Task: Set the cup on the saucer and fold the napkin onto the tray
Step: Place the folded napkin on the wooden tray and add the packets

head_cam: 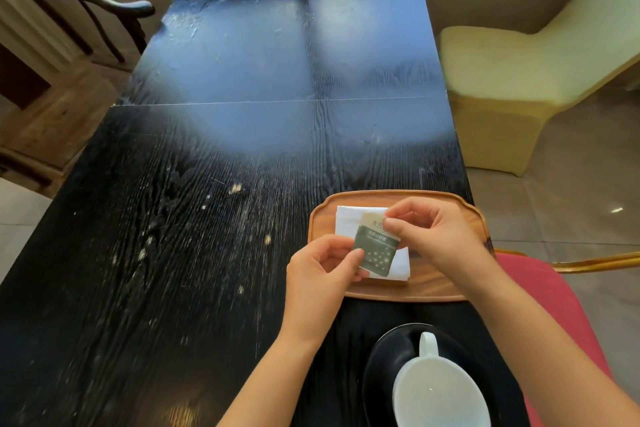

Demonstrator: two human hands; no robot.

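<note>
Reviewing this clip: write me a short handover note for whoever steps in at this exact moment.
Left hand and right hand together pinch a small green-and-cream paper sachet above the oval wooden tray.
Folded white napkin lies on the tray: done.
Pale blue-white cup sits on the black saucer: done.
Left: both task steps look complete; only the sachet remains in hand.
</note>
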